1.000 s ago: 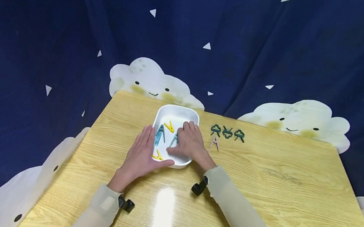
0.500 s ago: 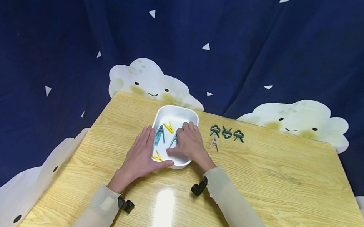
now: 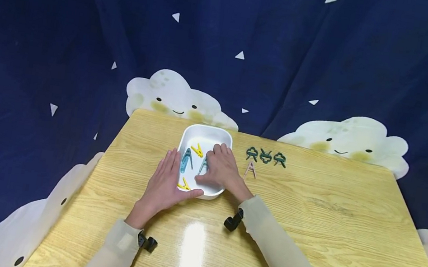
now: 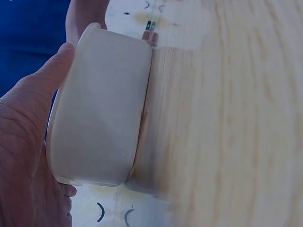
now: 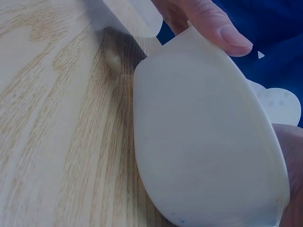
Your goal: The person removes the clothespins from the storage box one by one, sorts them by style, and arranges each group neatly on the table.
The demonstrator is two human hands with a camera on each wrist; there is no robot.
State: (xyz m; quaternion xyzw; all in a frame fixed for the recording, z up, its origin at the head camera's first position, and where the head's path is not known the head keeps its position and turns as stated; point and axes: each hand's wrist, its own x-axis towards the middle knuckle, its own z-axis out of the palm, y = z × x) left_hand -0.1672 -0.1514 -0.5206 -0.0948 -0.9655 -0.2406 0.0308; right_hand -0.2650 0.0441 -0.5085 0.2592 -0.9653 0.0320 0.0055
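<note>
The left hand [image 3: 164,176], thumb spread wide, lies along the tub's [image 3: 213,137] left side, seemingly steadying it; the right hand [image 3: 222,167] partly covers a blue peg [image 3: 203,166] inside, its hold hidden.

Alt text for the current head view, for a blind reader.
A person's right hand reaches into a white tray holding teal clothespins and yellow clothespins; the left hand rests against its left rim. On the wooden table, right of the tray, lie three dark green clips and a pink clothespin.
</note>
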